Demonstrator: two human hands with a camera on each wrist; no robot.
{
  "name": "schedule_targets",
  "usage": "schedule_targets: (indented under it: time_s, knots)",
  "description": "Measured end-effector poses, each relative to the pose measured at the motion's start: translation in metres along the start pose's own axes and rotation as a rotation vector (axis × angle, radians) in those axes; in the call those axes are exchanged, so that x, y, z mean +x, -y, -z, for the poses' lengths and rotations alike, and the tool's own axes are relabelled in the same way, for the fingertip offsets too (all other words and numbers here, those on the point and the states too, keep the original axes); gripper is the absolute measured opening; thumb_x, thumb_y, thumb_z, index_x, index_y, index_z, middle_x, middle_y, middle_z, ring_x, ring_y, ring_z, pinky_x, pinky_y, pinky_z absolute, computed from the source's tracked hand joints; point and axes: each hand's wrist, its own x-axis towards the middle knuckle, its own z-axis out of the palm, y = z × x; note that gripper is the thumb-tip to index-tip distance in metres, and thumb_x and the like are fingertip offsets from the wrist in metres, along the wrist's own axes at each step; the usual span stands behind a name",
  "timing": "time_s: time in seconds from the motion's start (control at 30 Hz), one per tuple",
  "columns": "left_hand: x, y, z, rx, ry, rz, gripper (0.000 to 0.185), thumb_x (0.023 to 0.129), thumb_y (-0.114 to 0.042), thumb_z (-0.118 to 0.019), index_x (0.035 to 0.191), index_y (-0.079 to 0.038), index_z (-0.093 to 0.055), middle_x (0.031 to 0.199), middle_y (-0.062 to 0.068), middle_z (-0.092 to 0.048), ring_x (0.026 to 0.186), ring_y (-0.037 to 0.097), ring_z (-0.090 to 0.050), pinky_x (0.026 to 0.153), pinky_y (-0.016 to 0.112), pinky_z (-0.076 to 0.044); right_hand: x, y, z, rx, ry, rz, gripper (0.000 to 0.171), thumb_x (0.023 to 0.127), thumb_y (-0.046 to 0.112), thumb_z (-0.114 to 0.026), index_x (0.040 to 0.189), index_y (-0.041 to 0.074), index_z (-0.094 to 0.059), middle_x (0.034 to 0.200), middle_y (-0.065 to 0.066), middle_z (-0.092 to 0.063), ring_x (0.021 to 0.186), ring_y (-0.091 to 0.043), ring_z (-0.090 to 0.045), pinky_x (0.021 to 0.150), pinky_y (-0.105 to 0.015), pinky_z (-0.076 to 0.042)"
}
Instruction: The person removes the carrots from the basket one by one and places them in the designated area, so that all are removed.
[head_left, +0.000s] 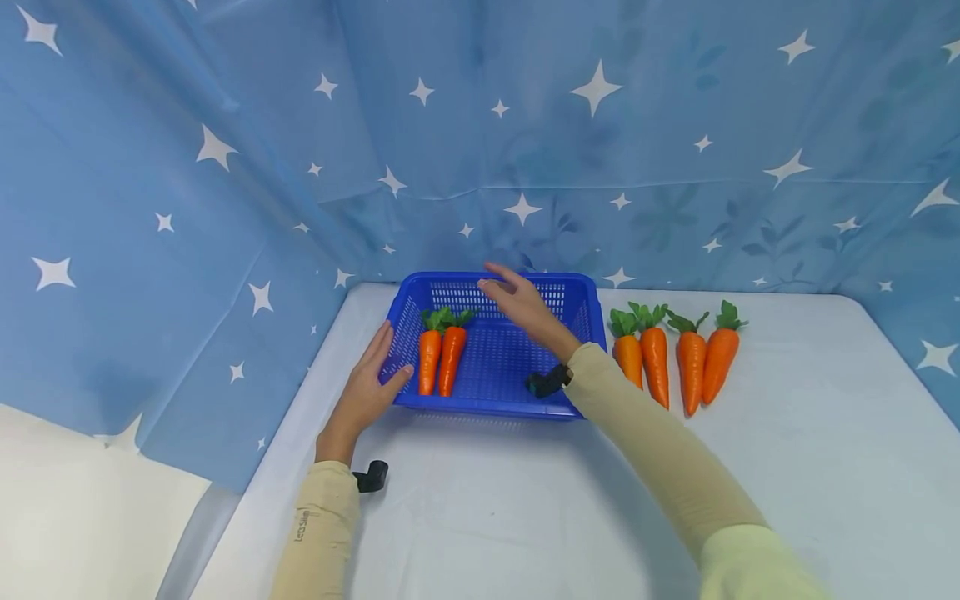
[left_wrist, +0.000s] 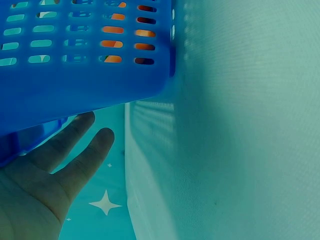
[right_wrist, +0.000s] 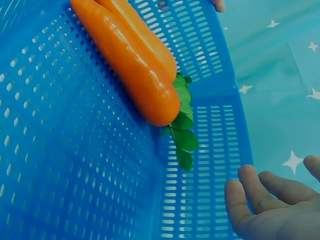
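A blue perforated basket [head_left: 497, 407] stands on the white table and holds two orange toy carrots [head_left: 430, 360] [head_left: 452, 358] lying side by side at its left end. My left hand [head_left: 372, 379] rests with straight fingers against the basket's left wall [left_wrist: 85, 70], thumb at the front corner. My right hand [head_left: 516, 297] hovers open over the basket near its far rim, holding nothing. In the right wrist view the two carrots [right_wrist: 131, 75] [right_wrist: 147, 37] lie on the basket floor [right_wrist: 70, 170], with the right hand's fingers [right_wrist: 250, 195] beside the far wall.
Several more toy carrots [head_left: 656, 362] lie in a row on the table just right of the basket. A blue star-printed cloth [head_left: 480, 150] hangs behind and to the left. The table's left edge [head_left: 247, 492] runs close to my left arm.
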Motion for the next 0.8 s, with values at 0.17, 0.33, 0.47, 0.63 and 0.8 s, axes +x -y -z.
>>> schedule_targets:
  time_s: [0.17,0.33,0.47,0.63,0.8]
  knots:
    - [0.000,0.000,0.000,-0.002,-0.002,0.008,0.083,0.106,-0.035,-0.061,0.172,-0.008,-0.019,0.180,0.005,-0.012,0.163,0.035,-0.015,0.127,0.064,-0.017,0.004,-0.005,-0.008,-0.044,0.006,-0.029,0.064,0.111,0.041,-0.058,0.167,0.014,-0.041,0.165,-0.016,-0.045,0.151,-0.033,-0.044,0.122,-0.055,-0.039]
    - [0.001,0.001,-0.001,-0.006,-0.003,0.005,0.083,0.105,-0.036,-0.061,0.172,-0.009,-0.019,0.180,0.004,-0.012,0.163,0.034,-0.015,0.127,0.064,-0.018,0.007,-0.008,-0.014,-0.069,0.019,-0.048,0.064,0.110,0.041,-0.059,0.166,0.016,-0.043,0.164,-0.015,-0.047,0.150,-0.033,-0.046,0.121,-0.054,-0.039]
    - [0.001,0.001,-0.002,-0.007,-0.002,0.003,0.083,0.105,-0.036,-0.061,0.172,-0.009,-0.019,0.180,0.004,-0.012,0.163,0.034,-0.014,0.127,0.064,-0.017,0.008,-0.010,-0.018,-0.083,0.036,-0.063,0.063,0.110,0.040,-0.060,0.166,0.016,-0.043,0.165,-0.015,-0.045,0.151,-0.033,-0.044,0.122,-0.054,-0.039]
    - [0.001,0.002,-0.002,-0.001,-0.002,0.002,0.083,0.106,-0.036,-0.061,0.172,-0.009,-0.019,0.180,0.005,-0.012,0.163,0.035,-0.015,0.126,0.065,-0.018,0.010,-0.015,-0.022,-0.108,0.064,-0.091,0.063,0.109,0.038,-0.061,0.166,0.016,-0.043,0.166,-0.016,-0.043,0.152,-0.034,-0.043,0.122,-0.055,-0.038]
    - [0.002,0.002,-0.002,-0.001,-0.006,-0.001,0.083,0.106,-0.036,-0.061,0.172,-0.009,-0.019,0.180,0.005,-0.012,0.163,0.035,-0.015,0.126,0.065,-0.018,0.014,-0.019,-0.025,-0.119,0.083,-0.107,0.064,0.109,0.038,-0.061,0.166,0.015,-0.043,0.167,-0.014,-0.042,0.151,-0.035,-0.043,0.122,-0.056,-0.038]
